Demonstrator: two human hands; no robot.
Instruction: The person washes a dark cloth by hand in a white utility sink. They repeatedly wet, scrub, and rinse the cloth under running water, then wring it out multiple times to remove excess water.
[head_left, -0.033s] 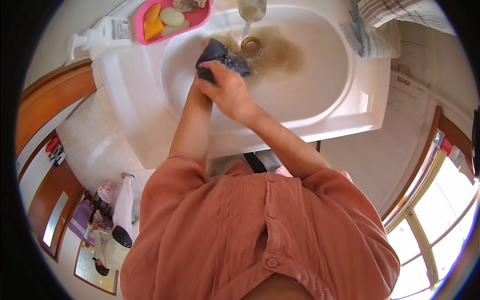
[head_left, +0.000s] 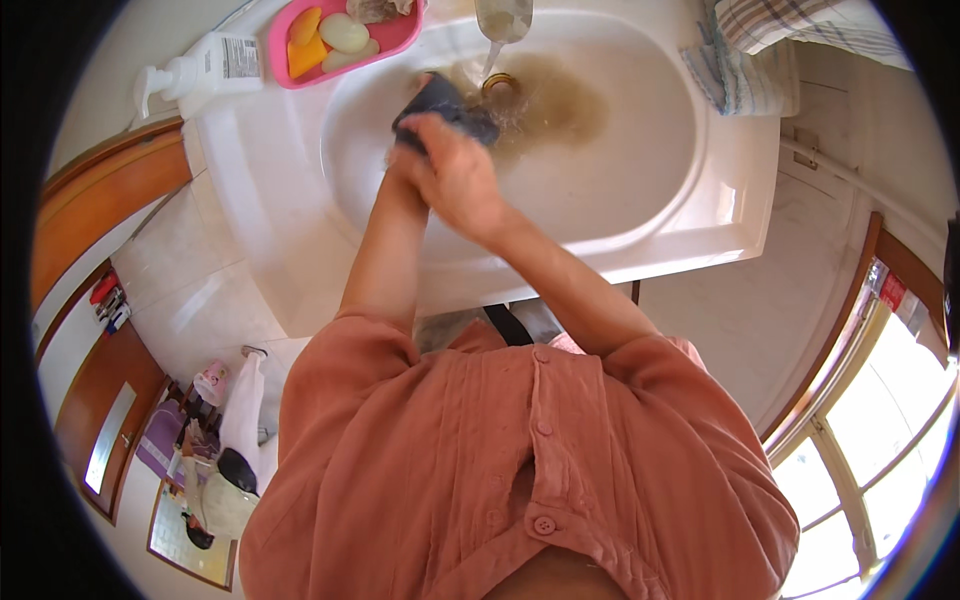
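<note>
A dark, wet piece of cloth (head_left: 436,97), its exact kind unclear, is bunched between my hands over the left half of the white sink (head_left: 600,200). My right hand (head_left: 462,185) lies across it, fingers curled on its near side and slightly smeared by motion. Beneath the right hand, my left hand (head_left: 403,162) grips the cloth from the left; most of its fingers are hidden. Water runs from the faucet (head_left: 503,20) close to the cloth's right end. Murky brown water (head_left: 565,105) spreads around the drain (head_left: 500,87).
On the sink's back left rim stand a pink tray (head_left: 277,45) with bars of soap (head_left: 344,33) and a white pump bottle (head_left: 210,75). Striped towels (head_left: 745,75) hang at the right. A window (head_left: 870,440) is at lower right, a wooden door (head_left: 105,430) at lower left.
My right hand has shifted slightly over the dark cloth, and the cloth's folds have changed shape a little. Both hands keep hold of it.
</note>
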